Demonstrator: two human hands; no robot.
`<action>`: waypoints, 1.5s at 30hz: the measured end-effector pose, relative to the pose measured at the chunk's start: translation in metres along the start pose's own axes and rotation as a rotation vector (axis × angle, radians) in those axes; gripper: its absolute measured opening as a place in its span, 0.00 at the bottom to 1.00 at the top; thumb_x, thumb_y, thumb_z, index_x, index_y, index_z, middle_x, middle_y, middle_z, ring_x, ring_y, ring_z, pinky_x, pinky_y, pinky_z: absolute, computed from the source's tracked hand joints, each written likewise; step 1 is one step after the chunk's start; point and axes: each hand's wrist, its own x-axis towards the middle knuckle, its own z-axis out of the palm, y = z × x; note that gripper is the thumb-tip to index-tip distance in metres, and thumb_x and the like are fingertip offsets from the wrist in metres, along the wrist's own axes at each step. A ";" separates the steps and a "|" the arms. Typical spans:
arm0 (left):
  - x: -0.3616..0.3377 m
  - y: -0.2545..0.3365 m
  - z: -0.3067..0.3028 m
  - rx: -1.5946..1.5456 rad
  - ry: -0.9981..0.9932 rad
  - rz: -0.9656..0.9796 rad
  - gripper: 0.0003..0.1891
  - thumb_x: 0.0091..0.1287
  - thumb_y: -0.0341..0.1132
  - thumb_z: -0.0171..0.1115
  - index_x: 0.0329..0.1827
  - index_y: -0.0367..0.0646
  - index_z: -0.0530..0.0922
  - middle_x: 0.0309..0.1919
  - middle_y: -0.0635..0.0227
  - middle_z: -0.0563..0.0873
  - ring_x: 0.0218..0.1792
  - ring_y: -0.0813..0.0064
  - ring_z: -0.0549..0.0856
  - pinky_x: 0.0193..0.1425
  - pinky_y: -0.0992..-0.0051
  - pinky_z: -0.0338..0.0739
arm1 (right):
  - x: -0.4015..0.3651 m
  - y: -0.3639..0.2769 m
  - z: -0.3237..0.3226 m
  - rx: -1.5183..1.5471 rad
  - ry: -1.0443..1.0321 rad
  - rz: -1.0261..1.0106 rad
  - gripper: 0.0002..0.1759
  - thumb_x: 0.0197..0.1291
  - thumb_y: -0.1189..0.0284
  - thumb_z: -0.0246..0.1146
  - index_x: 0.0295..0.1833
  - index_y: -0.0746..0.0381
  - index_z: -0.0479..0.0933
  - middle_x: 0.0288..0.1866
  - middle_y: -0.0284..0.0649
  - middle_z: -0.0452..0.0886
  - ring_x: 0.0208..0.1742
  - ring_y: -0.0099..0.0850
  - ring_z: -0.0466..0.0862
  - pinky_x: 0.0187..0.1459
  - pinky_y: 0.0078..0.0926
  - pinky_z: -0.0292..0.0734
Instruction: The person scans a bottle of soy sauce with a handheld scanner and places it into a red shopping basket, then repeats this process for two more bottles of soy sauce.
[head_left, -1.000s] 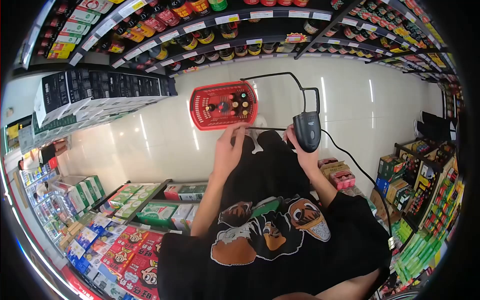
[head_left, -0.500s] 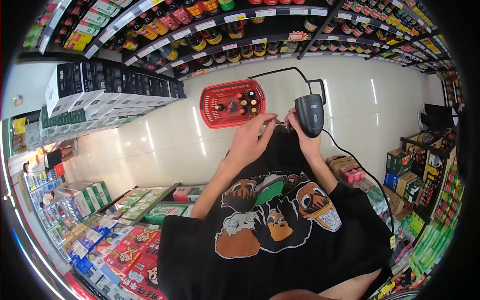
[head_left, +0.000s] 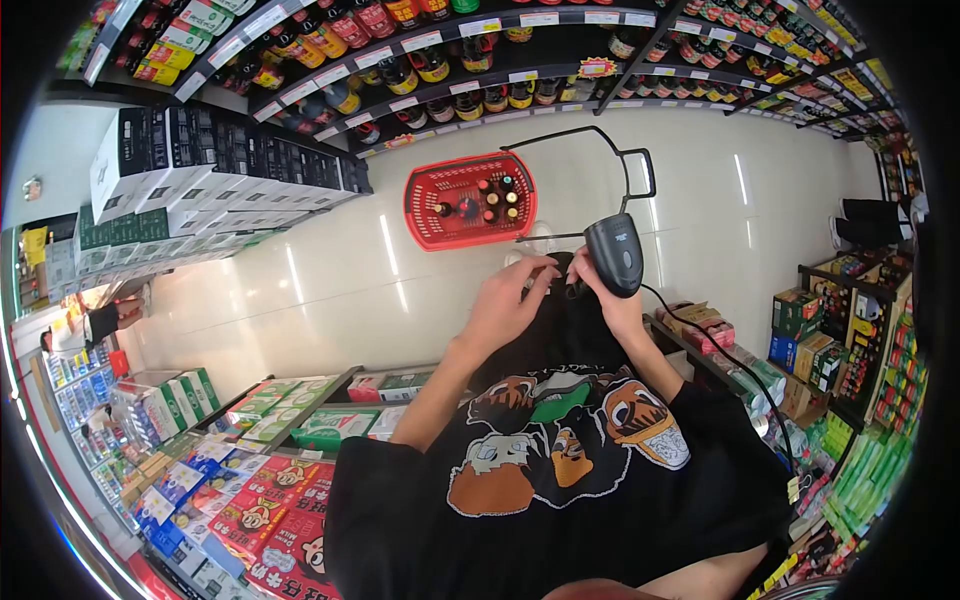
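Observation:
My left hand (head_left: 507, 300) is in front of my black shirt, its thumb and fingers bent round something small that I cannot make out. Close to its right, my right hand (head_left: 612, 302) has its fingers drawn together; what they hold is too small to tell. A black handheld device (head_left: 614, 256) with a black cable covers part of my right hand. Beyond my hands, a red shopping basket (head_left: 425, 222) stands on the floor with several bottles (head_left: 491, 199) in it. Its black handle (head_left: 560, 138) reaches out to the right, towards the device.
Shelves of bottles (head_left: 430, 68) run across the top. Stacked black and white boxes (head_left: 200, 160) stand at the left, red milk cartons (head_left: 265, 505) at the lower left. Displays with boxes (head_left: 797, 315) are on the right. A person in dark clothes (head_left: 875, 222) is at the far right.
The black device has shifted down and slightly left with my right hand. The basket appears slightly higher and further right in view. My hands remain close together.

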 end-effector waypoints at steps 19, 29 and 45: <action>0.037 0.042 0.095 0.346 -0.004 0.148 0.10 0.71 0.31 0.62 0.53 0.40 0.81 0.44 0.54 0.88 0.44 0.51 0.88 0.47 0.60 0.82 | -0.015 -0.009 -0.132 -0.360 -0.344 -0.152 0.20 0.54 0.62 0.79 0.46 0.61 0.82 0.35 0.36 0.87 0.35 0.30 0.85 0.43 0.29 0.77; 0.114 0.107 0.254 0.309 -0.085 0.242 0.09 0.71 0.32 0.61 0.50 0.40 0.81 0.40 0.55 0.88 0.42 0.52 0.88 0.46 0.60 0.82 | -0.002 -0.073 -0.302 -0.293 -0.171 -0.225 0.16 0.55 0.73 0.77 0.48 0.65 0.82 0.39 0.38 0.88 0.38 0.24 0.86 0.43 0.25 0.81; 0.245 0.141 0.369 0.176 0.076 0.284 0.17 0.72 0.30 0.62 0.61 0.35 0.74 0.63 0.53 0.80 0.62 0.51 0.79 0.65 0.62 0.75 | 0.037 -0.109 -0.427 -0.130 0.025 -0.175 0.17 0.58 0.72 0.76 0.51 0.65 0.84 0.45 0.40 0.90 0.43 0.26 0.88 0.48 0.28 0.82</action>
